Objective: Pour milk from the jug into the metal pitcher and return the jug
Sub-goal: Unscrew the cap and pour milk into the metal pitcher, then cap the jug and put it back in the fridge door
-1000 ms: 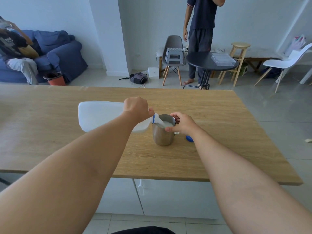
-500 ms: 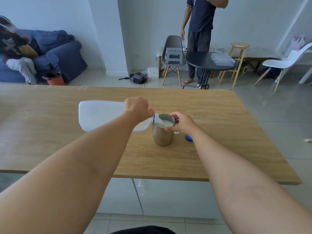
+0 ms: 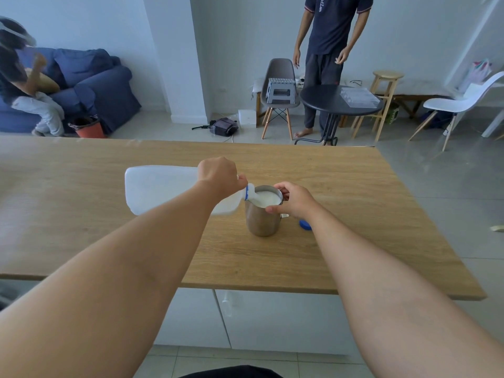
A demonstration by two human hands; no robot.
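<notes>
Rising milk point(image 3: 267, 198) in pitcher point(image 3: 262, 221)

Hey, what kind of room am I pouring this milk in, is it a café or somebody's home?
Most likely a home, an open living and dining area rather than a café: a blue sofa by the wall, a wooden table over white cabinets, and mismatched chairs and a stool.

Wooden table point(image 3: 341, 257), foreground, as landmark. Beyond its far-left corner: blue sofa point(image 3: 95, 83) with seated person point(image 3: 24, 85); orange bucket point(image 3: 88, 126) before it. Beyond its far edge: grey chair point(image 3: 278, 77) bearing folded step stool point(image 3: 281, 90), round black table point(image 3: 331, 100), standing person point(image 3: 327, 42), wooden stool point(image 3: 386, 85). Beyond far-right corner: white chair point(image 3: 463, 100).
</notes>
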